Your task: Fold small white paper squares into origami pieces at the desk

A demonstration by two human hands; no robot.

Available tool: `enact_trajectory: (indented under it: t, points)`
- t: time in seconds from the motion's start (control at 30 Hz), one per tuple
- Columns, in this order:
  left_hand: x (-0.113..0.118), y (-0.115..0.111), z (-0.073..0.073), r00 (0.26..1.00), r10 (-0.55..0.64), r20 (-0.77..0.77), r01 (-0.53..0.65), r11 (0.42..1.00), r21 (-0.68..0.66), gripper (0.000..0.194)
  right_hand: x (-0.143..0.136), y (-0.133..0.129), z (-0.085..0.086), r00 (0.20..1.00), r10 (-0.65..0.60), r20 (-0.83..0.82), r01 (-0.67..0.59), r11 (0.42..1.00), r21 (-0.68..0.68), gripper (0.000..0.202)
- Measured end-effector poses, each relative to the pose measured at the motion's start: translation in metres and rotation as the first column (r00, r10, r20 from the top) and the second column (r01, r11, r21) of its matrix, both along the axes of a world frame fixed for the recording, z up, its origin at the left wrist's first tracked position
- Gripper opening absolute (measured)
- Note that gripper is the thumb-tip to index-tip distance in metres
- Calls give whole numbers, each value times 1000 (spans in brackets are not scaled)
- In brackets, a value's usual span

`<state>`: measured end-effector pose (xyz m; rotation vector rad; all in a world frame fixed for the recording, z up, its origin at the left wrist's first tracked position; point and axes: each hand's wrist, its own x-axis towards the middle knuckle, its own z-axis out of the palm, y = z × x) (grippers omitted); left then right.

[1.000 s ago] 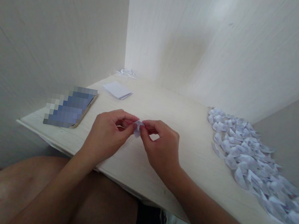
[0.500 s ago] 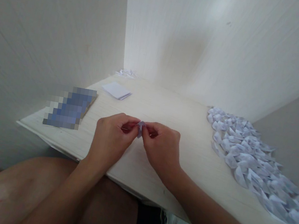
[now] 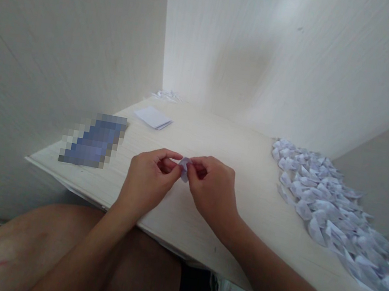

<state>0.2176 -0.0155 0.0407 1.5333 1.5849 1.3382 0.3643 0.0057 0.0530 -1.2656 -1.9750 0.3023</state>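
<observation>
A small folded piece of white paper (image 3: 185, 168) is pinched between both hands, above the middle of the pale tabletop (image 3: 219, 135). My left hand (image 3: 151, 178) grips its left side with thumb and fingertips. From the right, my right hand (image 3: 210, 184) holds the other side in the same kind of pinch. The fingertips of both hands nearly meet and hide part of the paper.
Many folded white paper pieces (image 3: 323, 203) lie in a long pile on the right. At the back left are a small stack of paper sheets (image 3: 152, 117) and thin white scraps (image 3: 166, 95). A blurred blue item (image 3: 95, 142) lies left. Walls border the tabletop.
The folded paper shows a little more between the fingertips and looks slightly turned. Both hands keep their pinch; the view has shifted slightly.
</observation>
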Motion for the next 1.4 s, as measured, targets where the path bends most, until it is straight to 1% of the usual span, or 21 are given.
enact_trajectory:
  t: [0.07,0.13,0.27,0.4,0.47,0.53,0.63,0.7,0.77,0.83,0.9,0.97,1.03,1.1,1.13,1.2,1.23,1.3,1.4]
  points:
    - [4,1,0,994,55,-98,-52,998,27,16,0,0,0,998,-9,63,7,1000,29,14]
    - [6,2,-1,984,74,-162,-66,996,55,14,0,0,0,997,8,78,-11,999,45,15]
    - [3,3,-6,988,8,-157,-1,999,47,15,2,2,-1,996,75,39,-76,997,19,15]
    - [2,3,-10,978,-30,-205,42,998,56,14,4,6,-3,995,87,47,-87,996,-9,17]
    - [3,3,-11,981,-38,-191,53,996,78,14,4,7,-4,996,73,41,-73,997,-16,16]
    - [5,3,-12,990,-47,-137,60,994,91,13,4,8,-4,999,52,7,-52,998,-35,15]
    - [7,3,-12,996,-62,-70,67,995,68,14,3,8,-5,998,15,-68,-22,995,-101,13]
    - [8,3,-11,993,-63,-101,69,996,58,15,2,7,-5,997,-7,-83,-4,992,-125,12]
    - [8,3,-10,982,-47,-186,60,996,65,16,0,6,-5,998,-17,-52,12,995,-98,11]
    - [9,2,-9,964,-26,-264,47,996,75,17,-1,4,-6,1000,-17,4,17,999,-42,11]
    - [11,2,-8,956,-1,-294,26,996,84,15,-2,2,-7,999,-12,53,12,1000,6,12]
    - [12,2,-9,963,26,-267,-3,996,89,12,-2,1,-8,999,4,50,-5,1000,23,13]
    - [12,1,-10,982,35,-187,-22,997,75,13,-1,3,-8,1000,24,-13,-24,1000,-6,13]
    - [12,1,-11,991,19,-133,-12,998,55,19,0,6,-8,997,40,-67,-44,997,-58,13]
    - [11,1,-12,990,11,-143,-3,998,56,24,1,7,-8,997,48,-66,-53,996,-76,13]
    - [9,2,-11,972,3,-233,17,996,86,31,3,10,-8,997,76,1,-76,994,-84,14]
    - [8,2,-11,957,4,-291,27,994,102,32,4,10,-7,995,89,48,-85,993,-77,14]
    - [7,4,-8,915,2,-404,48,992,113,28,6,10,-5,987,93,131,-86,994,-65,11]
    - [9,7,-3,848,-18,-530,68,995,75,19,7,9,-3,973,81,217,-69,996,-64,10]
